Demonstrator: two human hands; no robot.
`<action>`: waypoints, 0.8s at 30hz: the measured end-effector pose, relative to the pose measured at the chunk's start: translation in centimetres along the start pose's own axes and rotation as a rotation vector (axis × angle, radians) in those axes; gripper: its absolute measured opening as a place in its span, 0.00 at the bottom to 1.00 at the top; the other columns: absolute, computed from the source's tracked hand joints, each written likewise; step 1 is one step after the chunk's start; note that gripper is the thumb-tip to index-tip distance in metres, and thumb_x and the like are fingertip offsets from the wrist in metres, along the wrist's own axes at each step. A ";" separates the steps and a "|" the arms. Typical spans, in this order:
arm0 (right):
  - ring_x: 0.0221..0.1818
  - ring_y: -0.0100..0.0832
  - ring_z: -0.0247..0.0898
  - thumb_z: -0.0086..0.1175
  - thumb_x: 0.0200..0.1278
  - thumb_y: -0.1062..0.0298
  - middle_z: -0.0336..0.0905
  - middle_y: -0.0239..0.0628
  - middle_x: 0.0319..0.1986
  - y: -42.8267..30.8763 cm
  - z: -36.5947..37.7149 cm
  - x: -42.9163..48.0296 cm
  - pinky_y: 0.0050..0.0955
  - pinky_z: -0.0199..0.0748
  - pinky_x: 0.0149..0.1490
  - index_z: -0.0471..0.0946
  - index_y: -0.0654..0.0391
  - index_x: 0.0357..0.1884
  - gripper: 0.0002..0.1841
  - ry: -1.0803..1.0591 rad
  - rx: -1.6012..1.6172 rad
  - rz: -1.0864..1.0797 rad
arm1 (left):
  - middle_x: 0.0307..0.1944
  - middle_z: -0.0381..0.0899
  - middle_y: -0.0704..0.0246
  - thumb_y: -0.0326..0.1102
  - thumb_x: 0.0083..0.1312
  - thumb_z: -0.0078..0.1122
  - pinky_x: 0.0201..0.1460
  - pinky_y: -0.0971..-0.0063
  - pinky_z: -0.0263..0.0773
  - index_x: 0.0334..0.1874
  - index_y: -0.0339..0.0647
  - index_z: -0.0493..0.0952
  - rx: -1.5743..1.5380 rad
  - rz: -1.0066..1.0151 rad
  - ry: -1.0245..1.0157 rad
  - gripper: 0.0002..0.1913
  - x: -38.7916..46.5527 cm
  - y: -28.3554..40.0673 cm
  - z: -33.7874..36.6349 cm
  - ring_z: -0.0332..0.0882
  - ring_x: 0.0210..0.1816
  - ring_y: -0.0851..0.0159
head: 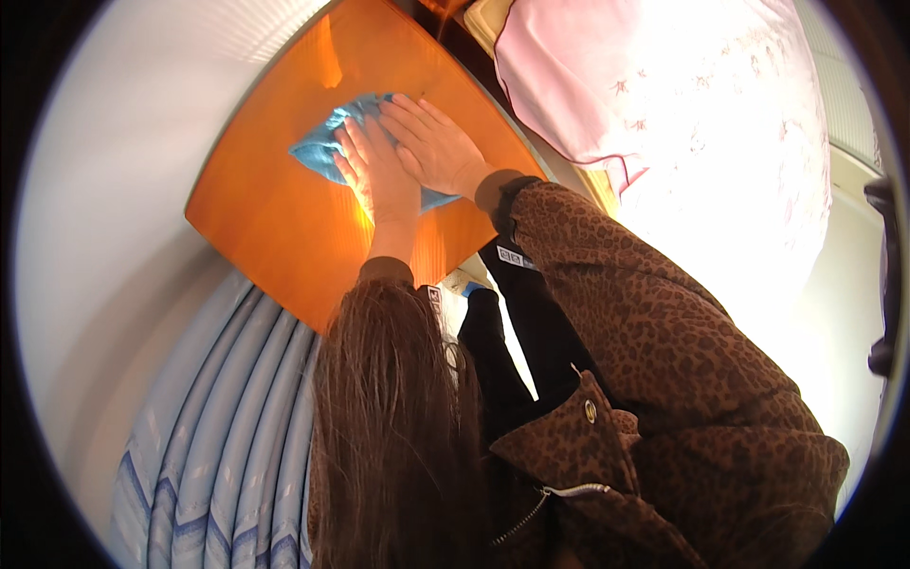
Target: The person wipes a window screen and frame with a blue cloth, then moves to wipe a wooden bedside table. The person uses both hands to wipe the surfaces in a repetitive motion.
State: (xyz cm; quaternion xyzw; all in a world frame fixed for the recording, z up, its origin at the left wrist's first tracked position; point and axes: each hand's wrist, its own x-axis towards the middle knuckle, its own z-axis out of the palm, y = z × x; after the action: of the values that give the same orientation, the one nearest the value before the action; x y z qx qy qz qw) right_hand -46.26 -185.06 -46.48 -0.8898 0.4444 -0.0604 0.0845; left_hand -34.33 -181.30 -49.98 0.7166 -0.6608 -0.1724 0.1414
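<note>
A blue cloth (316,151) lies bunched on the orange wooden top of a small cabinet or table (263,206). Both hands rest flat on the cloth, side by side and touching. My left hand (380,167) is the nearer one, palm down, its fingers stretched over the cloth's middle. Just to its right, my right hand (435,146) presses on the cloth's far right part, fingers extended. Parts of the cloth under the palms are hidden; one edge shows below my right hand.
A bed with a pink patterned cover (569,92) stands at the right. Pale blue folded curtain-like fabric (234,427) fills the lower left, beside a white wall (128,142). Long hair and a leopard-print sleeve (640,306) cover the lower part of the view.
</note>
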 end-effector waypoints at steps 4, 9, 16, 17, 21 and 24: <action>0.75 0.42 0.51 0.45 0.69 0.58 0.63 0.43 0.69 4.0 0.0 4.0 0.44 0.50 0.76 0.68 0.61 0.66 0.27 0.039 -0.019 0.011 | 0.78 0.46 0.53 0.44 0.74 0.43 0.78 0.44 0.37 0.76 0.37 0.54 0.000 0.065 0.074 0.32 5.7 0.8 0.7 0.42 0.78 0.43; 0.74 0.41 0.56 0.47 0.67 0.61 0.67 0.41 0.68 8.4 0.9 8.8 0.43 0.55 0.74 0.72 0.60 0.64 0.26 0.250 -0.028 0.056 | 0.78 0.48 0.55 0.45 0.74 0.41 0.78 0.45 0.39 0.76 0.44 0.56 -0.020 0.092 0.139 0.29 13.1 1.4 1.9 0.43 0.78 0.45; 0.71 0.39 0.59 0.48 0.68 0.57 0.68 0.37 0.67 11.7 1.4 11.8 0.41 0.59 0.72 0.75 0.55 0.62 0.24 0.221 -0.114 0.203 | 0.76 0.52 0.56 0.47 0.73 0.43 0.77 0.45 0.40 0.75 0.50 0.60 -0.031 0.103 0.122 0.28 18.2 3.0 2.4 0.47 0.77 0.48; 0.71 0.39 0.60 0.48 0.67 0.57 0.68 0.38 0.66 12.0 1.5 12.0 0.41 0.60 0.72 0.75 0.56 0.62 0.24 0.296 -0.140 0.154 | 0.75 0.53 0.55 0.48 0.73 0.42 0.77 0.45 0.40 0.74 0.49 0.60 -0.043 0.105 0.174 0.28 18.6 3.1 2.4 0.48 0.76 0.48; 0.70 0.38 0.61 0.49 0.67 0.58 0.69 0.40 0.66 13.1 1.6 11.9 0.39 0.62 0.71 0.76 0.56 0.60 0.22 0.219 -0.377 0.054 | 0.74 0.55 0.53 0.47 0.73 0.42 0.77 0.44 0.40 0.74 0.46 0.60 -0.042 0.128 0.198 0.28 19.5 3.5 2.7 0.49 0.75 0.47; 0.69 0.40 0.63 0.49 0.68 0.58 0.68 0.43 0.65 12.8 1.6 12.1 0.38 0.63 0.71 0.74 0.57 0.60 0.22 0.205 -0.478 0.045 | 0.73 0.55 0.53 0.47 0.74 0.42 0.77 0.45 0.39 0.73 0.45 0.60 -0.019 0.133 0.210 0.28 19.7 3.4 2.7 0.49 0.76 0.46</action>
State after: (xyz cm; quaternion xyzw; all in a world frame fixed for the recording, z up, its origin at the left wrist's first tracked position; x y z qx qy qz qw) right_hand -48.72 -202.17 -50.25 -0.8635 0.4721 -0.0415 -0.1725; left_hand -37.25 -201.13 -52.13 0.6838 -0.6869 -0.0930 0.2279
